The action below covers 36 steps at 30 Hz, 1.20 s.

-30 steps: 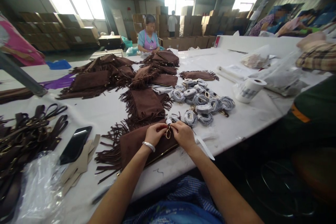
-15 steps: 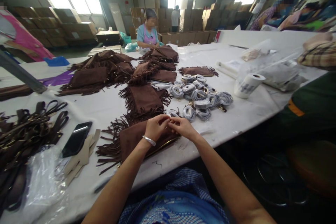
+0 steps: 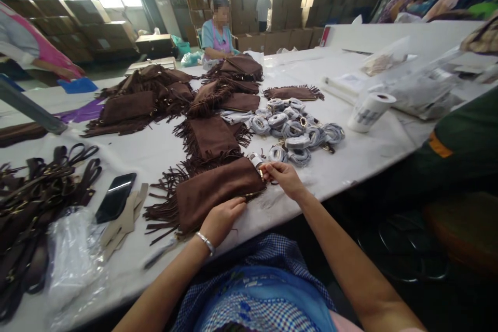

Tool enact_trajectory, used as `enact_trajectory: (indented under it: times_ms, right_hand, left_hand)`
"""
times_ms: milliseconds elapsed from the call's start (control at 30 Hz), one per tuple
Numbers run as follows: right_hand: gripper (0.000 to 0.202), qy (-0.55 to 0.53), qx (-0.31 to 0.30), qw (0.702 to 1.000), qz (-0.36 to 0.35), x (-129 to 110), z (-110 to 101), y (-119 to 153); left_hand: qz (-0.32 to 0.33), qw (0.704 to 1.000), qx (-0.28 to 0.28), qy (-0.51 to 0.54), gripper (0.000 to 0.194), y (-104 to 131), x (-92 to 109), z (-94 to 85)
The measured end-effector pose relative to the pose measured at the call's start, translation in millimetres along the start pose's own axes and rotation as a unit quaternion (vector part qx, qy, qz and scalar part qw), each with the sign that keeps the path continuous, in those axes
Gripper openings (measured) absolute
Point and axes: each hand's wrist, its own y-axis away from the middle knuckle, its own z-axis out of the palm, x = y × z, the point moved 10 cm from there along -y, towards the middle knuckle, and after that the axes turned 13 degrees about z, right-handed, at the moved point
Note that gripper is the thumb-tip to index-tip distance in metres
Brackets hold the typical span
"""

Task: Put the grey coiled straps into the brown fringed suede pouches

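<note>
Brown fringed suede bag (image 3: 220,193) lies flat on the white tabletop (image 3: 350,176) right at the near edge, in front of the person, its fringe trailing off to the left. At its upper right corner a small wrapped strap roll (image 3: 256,160) with a gold clasp sits touching the bag. The right hand (image 3: 284,176) is at that corner, fingers pinched closed on the clasp end of the roll. The left hand (image 3: 223,218) rests at the bag's lower edge, fingers curled loosely against the suede; a silver bracelet (image 3: 206,243) circles its wrist.

Just beyond the bag another fringed bag (image 3: 210,137) lies flat, and farther back more brown bags (image 3: 132,106) are heaped in loose piles. To the right of these, a cluster of wrapped strap rolls (image 3: 293,132) is scattered on the tabletop, near the right hand. Farther right stands a white paper roll (image 3: 369,111), with clear plastic bags (image 3: 420,91) behind it.

To the left of the bag lie a black phone (image 3: 115,197) and some beige cut pieces (image 3: 122,225), touching one another. At the far left is a tangle of dark straps (image 3: 42,187), with crumpled clear plastic (image 3: 72,264) in front of it.

Across the tabletop a person in a blue top (image 3: 218,33) works at the far pile. Stacked cardboard boxes (image 3: 295,15) fill the background.
</note>
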Motion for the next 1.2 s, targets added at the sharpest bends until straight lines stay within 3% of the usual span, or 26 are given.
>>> enact_trajectory:
  times_ms: [100,200,300,400,500,633,733,833,933,1033,1200]
  right_hand:
    - [0.025,0.208,-0.044,0.974,-0.083,-15,23,22]
    - [0.018,0.390,-0.094,0.906,-0.137,-10,56,37]
    - [0.018,0.495,-0.073,0.856,-0.131,3,73,36]
    - [0.019,0.541,-0.028,0.834,-0.108,11,81,30]
    - [0.018,0.538,-0.005,0.838,-0.089,15,84,29]
    - [0.023,0.531,-0.025,0.840,-0.108,21,90,38]
    - [0.027,0.553,-0.022,0.824,-0.126,27,92,46]
    - [0.030,0.593,0.034,0.797,-0.106,31,84,49]
    - [0.035,0.638,0.097,0.761,-0.064,34,72,48]
    - [0.037,0.666,0.125,0.734,-0.040,33,66,46]
    - [0.034,0.672,0.112,0.732,-0.019,33,61,41]
  left_hand:
    - [-0.045,0.998,0.027,-0.023,0.043,0,-23,-3.4]
    - [-0.097,0.994,0.050,-0.001,0.046,-7,-52,-9.7]
    - [-0.148,0.987,0.051,0.037,0.040,-13,-80,-13.9]
    - [-0.150,0.985,0.033,0.081,0.029,-17,-94,-14.5]
    - [-0.114,0.988,0.007,0.102,0.024,-21,-92,-13.0]
    - [-0.104,0.994,0.001,0.035,0.030,-22,-83,-12.5]
    - [-0.085,0.996,0.005,0.003,0.024,-25,-71,-8.2]
    - [-0.076,0.997,0.006,0.015,0.031,-29,-65,-3.5]
    - [-0.082,0.996,-0.007,0.024,0.051,-38,-67,-0.8]
    - [-0.084,0.996,-0.033,0.013,0.056,-49,-75,0.8]
    - [-0.104,0.994,-0.027,0.003,0.048,-59,-92,-5.7]
